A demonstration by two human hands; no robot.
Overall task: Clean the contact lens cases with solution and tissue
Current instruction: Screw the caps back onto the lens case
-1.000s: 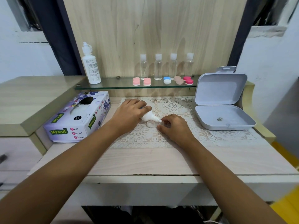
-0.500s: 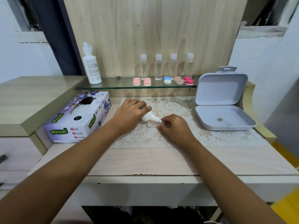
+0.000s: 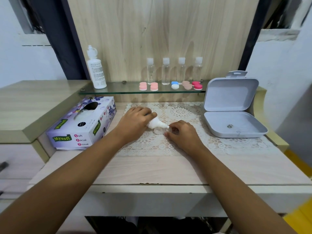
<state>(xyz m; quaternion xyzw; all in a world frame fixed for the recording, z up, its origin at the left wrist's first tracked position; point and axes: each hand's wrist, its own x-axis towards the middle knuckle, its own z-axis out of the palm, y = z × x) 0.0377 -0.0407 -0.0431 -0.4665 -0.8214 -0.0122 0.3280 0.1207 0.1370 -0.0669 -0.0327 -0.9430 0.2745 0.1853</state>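
While our left hand (image 3: 135, 122) grips the small white solution bottle (image 3: 154, 123), tipped on its side w/ the nozzle pointing right and a bit down, our right hand (image 3: 184, 136) curls its fingers round the right end of the clear lens case (image 3: 157, 131). The case sits on the lace mat (image 3: 182, 114), mid-surface, right under the nozzle tip. Its right part is hidden by our fingers, so we can't tell whether the tip touches it.

The tissue box (image 3: 81, 125) lies just left of our left wrist, angled, slot up w/ tissue showing. To the right, apart from our right hand, an open grey box (image 3: 233, 115) rests partly on the mat, lid standing up, w/ a small metal bit (image 3: 229, 126) in its tray.

Behind both hands a glass shelf (image 3: 128, 90) runs above the back of the mat. It carries:
- a tall white bottle (image 3: 96, 71) at the left end
- four small clear bottles (image 3: 166, 71) w/ white caps, in a row
- in front of those, a pink case (image 3: 148, 86), a blue-and-white case (image 3: 175, 85), a beige case (image 3: 187, 85) and a red case (image 3: 197, 85)

Near us the bare wood surface (image 3: 152, 168) lies under both forearms.
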